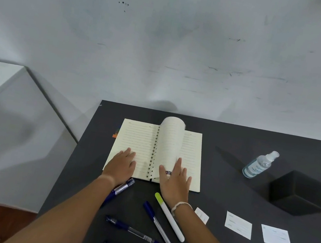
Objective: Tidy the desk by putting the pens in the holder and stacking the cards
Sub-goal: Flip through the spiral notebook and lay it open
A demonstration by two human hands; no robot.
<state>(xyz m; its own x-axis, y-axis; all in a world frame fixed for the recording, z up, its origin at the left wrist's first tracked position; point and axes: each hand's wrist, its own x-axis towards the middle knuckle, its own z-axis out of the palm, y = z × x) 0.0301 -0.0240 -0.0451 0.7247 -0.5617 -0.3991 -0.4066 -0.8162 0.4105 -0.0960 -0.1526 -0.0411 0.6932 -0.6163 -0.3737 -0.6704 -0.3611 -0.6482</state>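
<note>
Hands flat on the open notebook [140,145]: left hand [122,162] empty, right hand [175,179] seemingly pinning a curled page; pens [132,231] behind both wrists.

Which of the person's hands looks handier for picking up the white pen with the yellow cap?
Probably the right hand. The white pen with the yellow cap lies just beside its wrist, and the black box-shaped holder sits on that side too. The left hand rests flat on the open spiral notebook, farther away.
</note>
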